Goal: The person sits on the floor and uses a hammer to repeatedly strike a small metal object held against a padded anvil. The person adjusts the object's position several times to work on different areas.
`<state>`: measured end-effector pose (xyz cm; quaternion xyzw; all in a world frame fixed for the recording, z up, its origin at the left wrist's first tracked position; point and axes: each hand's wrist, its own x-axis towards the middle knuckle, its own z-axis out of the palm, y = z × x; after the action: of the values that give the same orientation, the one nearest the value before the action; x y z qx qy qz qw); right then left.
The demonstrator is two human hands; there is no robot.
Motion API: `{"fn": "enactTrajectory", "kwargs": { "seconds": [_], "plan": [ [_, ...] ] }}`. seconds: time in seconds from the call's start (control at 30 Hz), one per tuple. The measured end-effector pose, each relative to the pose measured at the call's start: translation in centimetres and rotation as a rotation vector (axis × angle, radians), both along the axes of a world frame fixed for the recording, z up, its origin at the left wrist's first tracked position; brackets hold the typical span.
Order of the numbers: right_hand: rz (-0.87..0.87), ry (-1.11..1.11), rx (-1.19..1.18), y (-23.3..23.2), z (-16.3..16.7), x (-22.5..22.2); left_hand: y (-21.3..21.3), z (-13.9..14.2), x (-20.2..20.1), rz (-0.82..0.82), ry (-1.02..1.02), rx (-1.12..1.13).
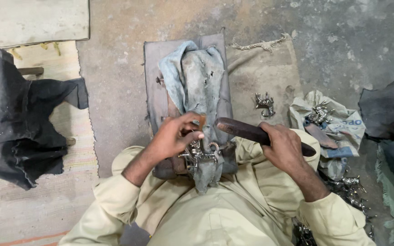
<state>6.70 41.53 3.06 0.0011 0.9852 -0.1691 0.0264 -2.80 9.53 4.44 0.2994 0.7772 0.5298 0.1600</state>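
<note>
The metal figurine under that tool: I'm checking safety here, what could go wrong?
1. The left hand pins the small metal figurine right where the dark tool in the right hand points; a slip could hit fingers.
2. The figurine rests on a loose grey cloth, so it may shift.

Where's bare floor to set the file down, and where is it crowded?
Free: concrete between the striped mat and the work board; burlap above the lone figurine. Crowded: by the right hand, where paper and castings pile up.
</note>
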Motion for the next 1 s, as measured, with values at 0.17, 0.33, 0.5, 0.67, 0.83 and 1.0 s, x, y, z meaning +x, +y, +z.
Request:
{"fn": "enactTrajectory", "kwargs": {
  "seconds": [0.17,0.33,0.5,0.67,0.83,1.0],
  "plan": [
    [-0.125,-0.298,-0.318,-0.6,-1.0,0.5,-0.7,-1.7,3.8,0.454,-0.223,0.125],
    [-0.061,-0.303,-0.529,-1.8,-0.5,-0.2,0.7,-3.8,8.4,0.625,0.024,0.18],
    [0.173,-0.067,-0.196,-2.8,2.3,-2.6,1.8,-5.0,9.6,0.673,0.274,0.144],
    [0.276,0.334,-0.245,-5.2,5.7,-4.8,1.9,-5.7,9.5,0.649,0.446,0.12],
    [0.542,0.535,0.206,-6.4,9.5,-6.3,2.0,-6.5,9.3,0.706,0.437,-0.006],
    [0.593,0.388,0.213,-6.9,11.7,-7.8,2.0,-7.4,8.7,0.687,0.382,-0.045]
  ]
}}
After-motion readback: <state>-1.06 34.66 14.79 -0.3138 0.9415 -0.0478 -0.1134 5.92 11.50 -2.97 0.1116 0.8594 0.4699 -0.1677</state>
